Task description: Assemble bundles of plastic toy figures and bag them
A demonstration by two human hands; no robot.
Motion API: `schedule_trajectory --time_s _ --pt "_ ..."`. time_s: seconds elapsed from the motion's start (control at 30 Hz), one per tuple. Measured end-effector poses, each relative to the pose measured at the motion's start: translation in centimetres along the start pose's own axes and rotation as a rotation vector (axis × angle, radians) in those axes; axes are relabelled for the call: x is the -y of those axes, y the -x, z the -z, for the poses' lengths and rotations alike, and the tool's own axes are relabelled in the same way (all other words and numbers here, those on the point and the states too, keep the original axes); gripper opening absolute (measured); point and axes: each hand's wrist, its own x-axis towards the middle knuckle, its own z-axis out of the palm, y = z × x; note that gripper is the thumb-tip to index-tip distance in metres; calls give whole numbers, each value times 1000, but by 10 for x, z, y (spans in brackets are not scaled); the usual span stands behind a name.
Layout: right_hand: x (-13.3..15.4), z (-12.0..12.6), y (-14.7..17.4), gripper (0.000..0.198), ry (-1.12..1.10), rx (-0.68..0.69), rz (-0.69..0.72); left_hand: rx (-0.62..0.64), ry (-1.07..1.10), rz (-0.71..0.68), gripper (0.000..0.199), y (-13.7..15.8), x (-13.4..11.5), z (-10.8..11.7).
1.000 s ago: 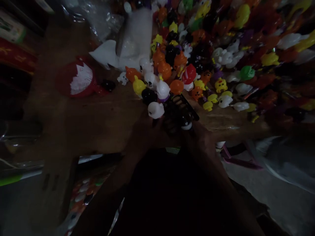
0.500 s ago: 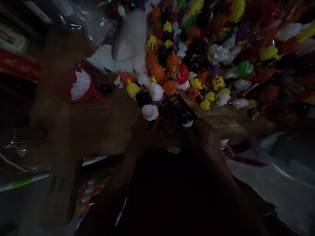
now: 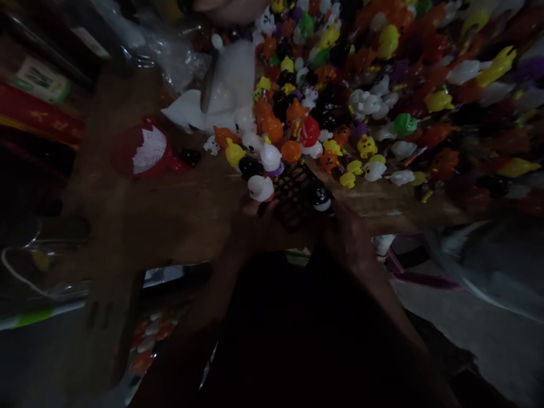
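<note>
In front of my body is a small black lattice basket [image 3: 291, 195], dim in the low light. My left hand [image 3: 254, 221] is closed at its left side, its fingertips just below a white toy figure [image 3: 260, 188] with an orange base. At the basket's right edge my right hand [image 3: 351, 229] is closed, its fingers mostly in shadow. A shiny black-and-white toy figure [image 3: 321, 198] sits by that edge, close to the right fingers. Beyond the basket lie an orange ball-like toy [image 3: 291, 152], a white figure [image 3: 271, 156] and a black one [image 3: 250, 168].
A large heap of colourful plastic toys [image 3: 374, 105] covers the back and right of the wooden table [image 3: 178, 209]. At left lies a red round object [image 3: 123, 153] with a jagged white patch. Clear plastic bags [image 3: 170, 51] stand behind. A blurred rounded shape [image 3: 236, 8] shows at the top.
The view has shifted slightly, so the far toys sit a little more to the left. A blurred rounded shape has come in at the top. Both hands stay beside the basket.
</note>
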Motion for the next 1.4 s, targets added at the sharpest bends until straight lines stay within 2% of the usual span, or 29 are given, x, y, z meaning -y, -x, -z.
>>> schedule_trajectory --time_s 0.13,0.2,0.33,0.5,0.67,0.87,1.13,1.3,1.4 --pt "6 3 -3 18 -161 -31 14 19 -17 7 27 0 1 0" --pt "6 -8 -8 16 -278 -80 -16 25 -25 6 27 0 0 1" --pt "3 -43 -22 23 -415 -118 -34 40 -60 7 26 -1 0 2" --pt "9 -64 -41 16 -241 -144 -51 7 -65 -116 31 0 3 3" --pt "12 -65 -50 14 -147 -97 -61 10 -80 -100 29 2 2 2" --pt "6 -67 -50 19 -36 -120 32 8 -45 -66 34 2 2 2" --pt "-1 -69 -52 24 50 -252 152 -37 56 -221 32 1 -2 1" --pt "-11 -65 -47 12 136 -196 245 59 159 -135 29 0 -15 17" --pt "-13 -61 -47 14 136 -143 235 61 234 -83 32 2 -16 14"
